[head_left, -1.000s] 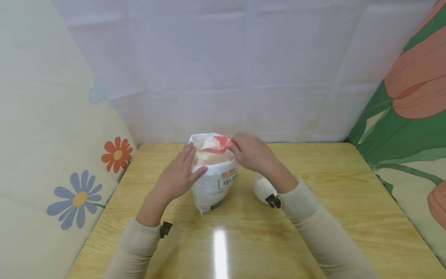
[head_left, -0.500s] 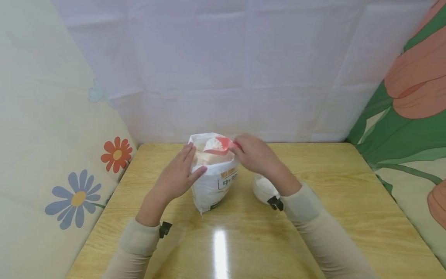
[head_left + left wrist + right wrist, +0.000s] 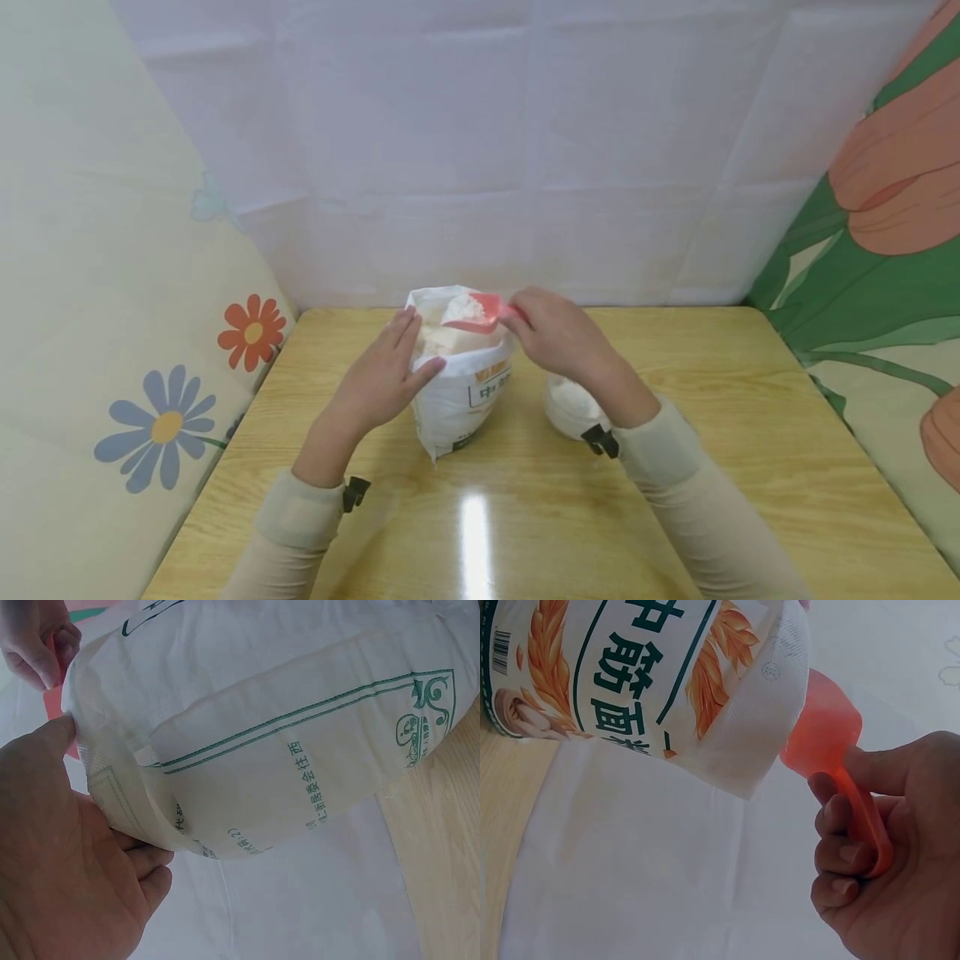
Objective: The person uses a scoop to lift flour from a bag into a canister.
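Note:
A white bag of flour [image 3: 457,400] stands upright on the table with its top open. My left hand [image 3: 382,379] holds the bag's left rim, thumb at the near side and fingers around the far side. My right hand [image 3: 558,333] grips the handle of a red plastic scoop [image 3: 825,727], its fingers curled round it in the right wrist view. In the head view the scoop, heaped with white flour [image 3: 463,308], is over the bag's mouth. More flour shows inside. A clear bowl [image 3: 566,421] with white flour sits right of the bag, partly hidden by my right wrist.
The wooden table [image 3: 750,467] reaches to a white cloth backdrop [image 3: 480,167] close behind the bag. Flower-patterned cloth hangs on the left [image 3: 75,275] and right [image 3: 885,333]. Black clips [image 3: 600,440] sit on both sleeves.
My right hand and the loaded scoop have moved slightly to the right over the bag's mouth. My left hand and the bag have stayed in place.

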### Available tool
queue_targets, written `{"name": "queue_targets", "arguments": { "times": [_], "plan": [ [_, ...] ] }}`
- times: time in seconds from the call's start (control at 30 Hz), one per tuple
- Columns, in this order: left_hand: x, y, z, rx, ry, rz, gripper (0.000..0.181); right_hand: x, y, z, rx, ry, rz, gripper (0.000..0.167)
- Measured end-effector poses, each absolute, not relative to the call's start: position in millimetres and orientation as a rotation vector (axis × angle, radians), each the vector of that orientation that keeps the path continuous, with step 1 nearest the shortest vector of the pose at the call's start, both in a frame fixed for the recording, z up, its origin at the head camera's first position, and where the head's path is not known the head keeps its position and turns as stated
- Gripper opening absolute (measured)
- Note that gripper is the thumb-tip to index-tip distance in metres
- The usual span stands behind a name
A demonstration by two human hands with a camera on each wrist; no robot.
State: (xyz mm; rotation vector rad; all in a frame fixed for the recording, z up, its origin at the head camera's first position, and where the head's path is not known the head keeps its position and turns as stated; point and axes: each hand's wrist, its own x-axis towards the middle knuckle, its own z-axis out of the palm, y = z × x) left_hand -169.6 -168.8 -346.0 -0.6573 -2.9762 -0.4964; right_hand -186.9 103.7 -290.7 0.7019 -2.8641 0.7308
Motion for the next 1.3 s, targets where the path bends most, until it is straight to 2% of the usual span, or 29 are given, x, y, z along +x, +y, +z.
{"name": "queue_targets", "arguments": {
  "times": [1.3],
  "plan": [
    [-165, -167, -344, -0.645, -2.972, -0.502, 0.088, -165, 164, -291, 0.513, -2.836, 0.769, 0.030]
  ]
}}
